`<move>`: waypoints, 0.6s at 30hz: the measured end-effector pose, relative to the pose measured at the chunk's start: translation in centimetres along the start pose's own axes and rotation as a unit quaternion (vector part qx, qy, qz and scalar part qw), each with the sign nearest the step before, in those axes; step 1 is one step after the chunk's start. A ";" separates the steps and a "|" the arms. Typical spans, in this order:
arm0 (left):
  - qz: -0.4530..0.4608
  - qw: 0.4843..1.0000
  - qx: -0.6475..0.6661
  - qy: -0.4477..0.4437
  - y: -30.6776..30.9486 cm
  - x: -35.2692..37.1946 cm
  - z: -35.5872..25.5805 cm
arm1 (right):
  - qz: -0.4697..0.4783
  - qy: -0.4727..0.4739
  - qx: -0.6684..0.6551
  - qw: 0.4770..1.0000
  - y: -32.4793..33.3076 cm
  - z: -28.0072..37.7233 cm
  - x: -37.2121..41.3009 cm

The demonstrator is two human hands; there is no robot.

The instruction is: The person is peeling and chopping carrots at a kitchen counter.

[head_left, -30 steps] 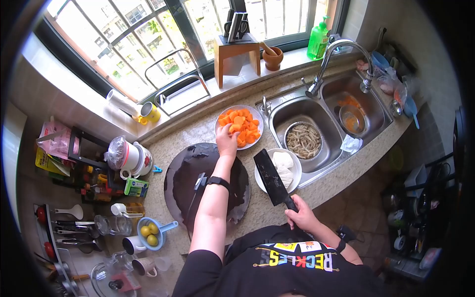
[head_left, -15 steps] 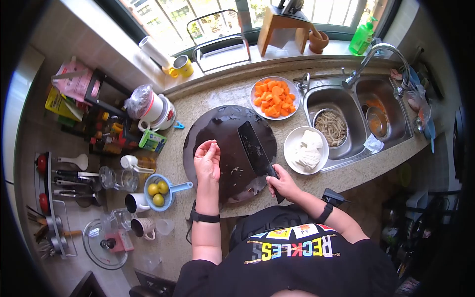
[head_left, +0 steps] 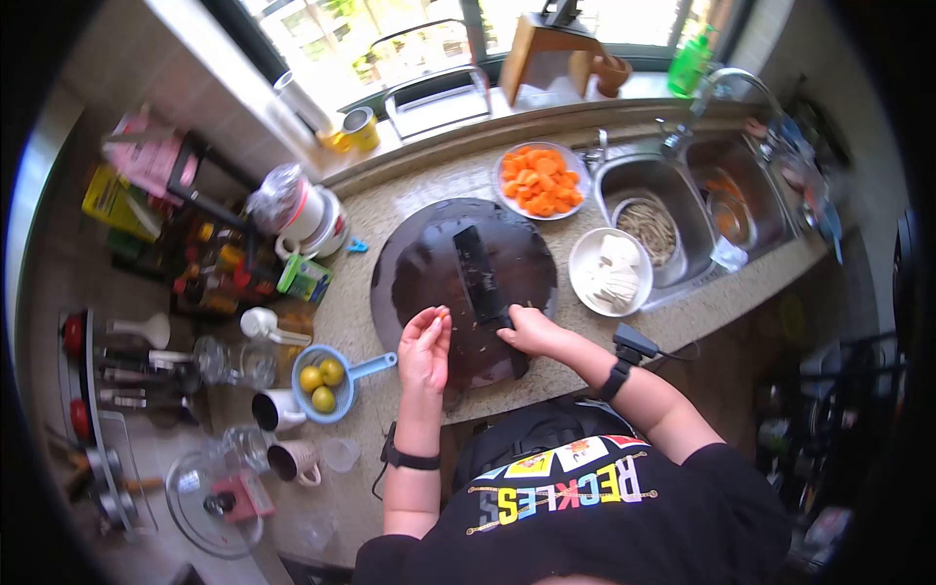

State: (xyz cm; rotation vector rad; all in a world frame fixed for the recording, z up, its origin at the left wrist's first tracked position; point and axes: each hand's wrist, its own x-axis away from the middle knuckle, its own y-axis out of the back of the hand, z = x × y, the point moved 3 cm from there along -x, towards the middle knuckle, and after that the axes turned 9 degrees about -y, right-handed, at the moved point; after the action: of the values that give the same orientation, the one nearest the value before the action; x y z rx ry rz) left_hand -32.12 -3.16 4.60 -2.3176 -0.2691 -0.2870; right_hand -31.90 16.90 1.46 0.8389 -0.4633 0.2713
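Note:
A round dark cutting board (head_left: 419,268) lies on the counter in front of me. My right hand (head_left: 528,330) grips the handle of a black cleaver (head_left: 475,274), whose blade rests flat on the board. My left hand (head_left: 425,349) hovers over the board's near edge and pinches a small orange carrot bit (head_left: 444,314) at the fingertips. A white plate of carrot chunks (head_left: 540,180) sits beyond the board. A white plate of pale sliced food (head_left: 609,273) stands to the board's right.
A double sink (head_left: 682,205) holds a bowl of noodle-like strips (head_left: 650,226). A blue strainer with lemons (head_left: 324,381), cups, jars and utensils crowd the counter on the left. A knife block (head_left: 538,44) and green soap bottle (head_left: 688,63) stand on the windowsill.
My left hand drew back from the carrot plate to the board's near edge and now pinches a carrot bit. The cleaver came from above the right plate down onto the board.

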 end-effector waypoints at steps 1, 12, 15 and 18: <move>0.008 1.000 -0.008 0.006 0.1 0.0 0.2 | -0.001 -0.003 0.020 1.000 0.2 0.6 0.1; 0.109 0.992 -0.031 0.051 -4.6 1.6 2.4 | -0.090 0.028 0.051 0.994 1.3 2.7 5.3; 0.129 0.989 -0.037 0.054 -6.0 2.3 4.2 | -0.064 0.025 0.050 0.996 2.3 0.8 8.2; 0.135 0.987 -0.067 0.049 -8.9 3.8 6.5 | -0.029 0.061 0.020 0.998 3.9 -3.5 11.8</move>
State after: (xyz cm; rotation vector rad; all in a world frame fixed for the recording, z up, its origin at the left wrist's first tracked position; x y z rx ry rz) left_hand -30.20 8.04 7.34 -2.4294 0.1176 -0.2874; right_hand -22.25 22.64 7.84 0.8675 -0.3194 0.2776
